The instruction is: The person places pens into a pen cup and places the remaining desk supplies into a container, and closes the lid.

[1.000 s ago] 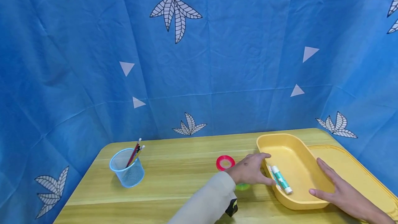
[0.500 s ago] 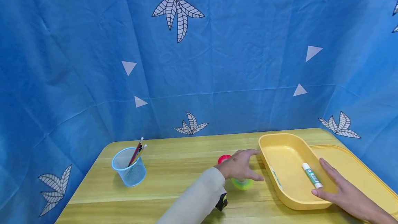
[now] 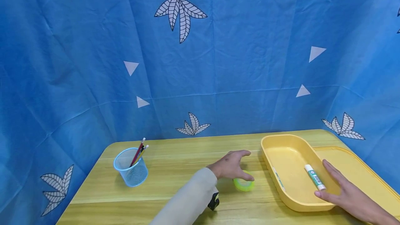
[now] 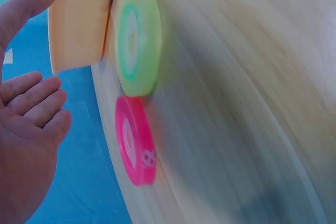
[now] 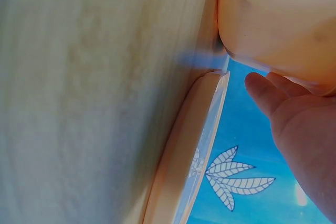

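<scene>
My left hand [image 3: 231, 165] hovers over the table left of the yellow box, thumb and fingers spread, holding nothing. Below it lies a green tape roll [image 3: 244, 183]; the pink tape roll [image 4: 135, 140], hidden from the head view, shows beside the green one in the left wrist view. In the yellow box [image 3: 285, 143], a green-and-white glue stick [image 3: 315, 177] lies toward the right side. A similar white-and-green thing [image 3: 278, 179] is mostly hidden behind the left wall. My right hand [image 3: 347, 193] rests at the box's right front rim, fingers extended and thumb apart.
A blue mesh pen cup [image 3: 131, 169] with several pencils [image 3: 137, 155] stands at the left of the table. To the right of the box, partly under my right arm, lies a flat yellow lid [image 3: 350, 169]. A blue curtain [image 3: 237, 61] hangs behind the table.
My left hand has drawn back leftward from the box to above the tape rolls. One glue stick has shifted from the box's left wall toward its right side. My right hand stays put.
</scene>
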Available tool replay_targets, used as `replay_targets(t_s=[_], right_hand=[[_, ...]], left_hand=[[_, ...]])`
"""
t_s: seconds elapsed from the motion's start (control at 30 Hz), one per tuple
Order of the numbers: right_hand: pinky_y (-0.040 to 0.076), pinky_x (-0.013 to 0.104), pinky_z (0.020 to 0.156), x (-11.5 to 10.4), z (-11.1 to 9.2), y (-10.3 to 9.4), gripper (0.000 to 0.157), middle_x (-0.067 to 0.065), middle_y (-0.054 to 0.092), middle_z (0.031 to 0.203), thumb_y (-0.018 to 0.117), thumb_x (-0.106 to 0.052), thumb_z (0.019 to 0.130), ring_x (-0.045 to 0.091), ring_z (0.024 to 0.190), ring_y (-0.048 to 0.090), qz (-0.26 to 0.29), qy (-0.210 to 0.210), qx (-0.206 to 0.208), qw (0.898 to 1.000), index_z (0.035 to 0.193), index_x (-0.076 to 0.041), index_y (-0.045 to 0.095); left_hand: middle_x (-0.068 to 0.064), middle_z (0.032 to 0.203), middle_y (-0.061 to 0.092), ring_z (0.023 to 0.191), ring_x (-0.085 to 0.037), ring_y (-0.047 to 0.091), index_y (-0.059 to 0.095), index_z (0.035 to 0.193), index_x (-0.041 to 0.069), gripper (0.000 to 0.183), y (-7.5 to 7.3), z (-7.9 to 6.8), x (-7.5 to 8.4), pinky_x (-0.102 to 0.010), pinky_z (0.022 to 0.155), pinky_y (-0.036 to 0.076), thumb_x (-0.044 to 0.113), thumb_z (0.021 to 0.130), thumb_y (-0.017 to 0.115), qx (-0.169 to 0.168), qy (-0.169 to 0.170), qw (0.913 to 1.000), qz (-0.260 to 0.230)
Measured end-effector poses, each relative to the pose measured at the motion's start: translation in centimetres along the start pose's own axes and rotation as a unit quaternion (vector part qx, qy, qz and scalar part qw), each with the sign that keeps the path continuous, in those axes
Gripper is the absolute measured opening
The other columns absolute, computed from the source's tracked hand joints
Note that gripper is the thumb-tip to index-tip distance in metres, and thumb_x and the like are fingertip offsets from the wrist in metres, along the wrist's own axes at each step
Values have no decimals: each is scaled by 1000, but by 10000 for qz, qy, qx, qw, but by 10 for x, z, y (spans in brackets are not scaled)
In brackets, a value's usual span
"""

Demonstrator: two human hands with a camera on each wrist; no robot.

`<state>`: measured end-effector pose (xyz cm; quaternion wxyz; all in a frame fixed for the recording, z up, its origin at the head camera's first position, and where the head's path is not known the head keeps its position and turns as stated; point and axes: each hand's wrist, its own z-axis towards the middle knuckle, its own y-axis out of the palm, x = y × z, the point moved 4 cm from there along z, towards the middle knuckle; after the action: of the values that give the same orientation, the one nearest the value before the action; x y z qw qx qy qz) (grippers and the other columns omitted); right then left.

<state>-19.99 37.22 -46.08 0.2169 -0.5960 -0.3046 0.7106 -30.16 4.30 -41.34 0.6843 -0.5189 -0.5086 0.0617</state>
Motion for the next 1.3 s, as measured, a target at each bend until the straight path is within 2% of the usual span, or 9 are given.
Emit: replay_targets(t_s=[0.07,0.13,0.2,0.27,0.43,0.67,0.9,1.23,1.3], right_hand=[[-17,32,111,-1,0,0,96,30,-11,161,62,-24,100,1,139,-23,57,38,-26,10000,159,-17,-13],[-14,52,114,-3,0,-1,97,31,-12,160,63,-24,100,8,141,-24,93,70,-46,9999,159,-17,-13],[-4,72,108,-6,1,-2,97,32,-12,160,63,-24,99,23,144,-24,84,116,-64,9999,159,-17,-14],[7,81,99,-8,2,-4,98,35,-11,159,64,-23,99,41,144,-21,51,136,-82,9999,159,-15,-14],[12,82,96,-10,3,-5,99,37,-11,157,64,-23,99,59,140,-12,-11,174,-103,9998,158,-12,-14],[-9,66,110,-10,1,-3,98,33,-10,159,64,-25,99,44,144,-18,-25,152,-26,9999,159,-14,-13],[10,80,99,-12,2,-5,98,38,-5,157,64,-23,98,63,138,-6,-129,141,-78,9998,158,-6,-11],[2,78,103,-10,1,-3,96,38,-6,157,63,-20,99,52,142,-15,-35,61,-38,10000,159,-8,-11],[-4,73,107,-9,0,-2,96,37,-7,158,63,-20,99,35,144,-21,-16,59,-20,10000,159,-9,-12]], left_hand=[[6,148,48,125,-13,53,43,152,18,86,-1,-1,-5,-30,104,44,36,80,86,32,-15,10000,-25],[4,147,49,125,-14,53,44,151,16,85,-3,-2,-10,-30,104,44,35,79,86,68,-48,10000,-10],[4,148,49,130,-14,49,45,150,15,85,-4,-3,-15,-30,106,43,35,79,86,104,-83,9999,67],[4,149,48,134,-15,46,46,150,13,85,-5,-3,-20,-31,108,42,35,79,86,133,-102,9998,141],[1,147,51,127,-15,52,47,148,10,83,-8,-5,-30,-31,105,44,30,79,87,154,-210,9997,30],[-5,140,56,120,-18,56,50,145,6,78,-11,-7,-45,-29,100,48,23,78,88,315,-315,9990,1],[-7,135,59,120,-25,53,52,142,4,76,-13,-9,-57,-31,98,49,23,78,88,538,-422,9974,235],[-6,131,60,118,-23,53,54,142,7,77,-7,-5,-63,-35,99,50,21,75,90,641,-968,9932,63],[-6,130,60,118,-24,53,54,141,6,76,-7,-3,-62,-35,99,50,21,76,90,658,-984,9929,89]])
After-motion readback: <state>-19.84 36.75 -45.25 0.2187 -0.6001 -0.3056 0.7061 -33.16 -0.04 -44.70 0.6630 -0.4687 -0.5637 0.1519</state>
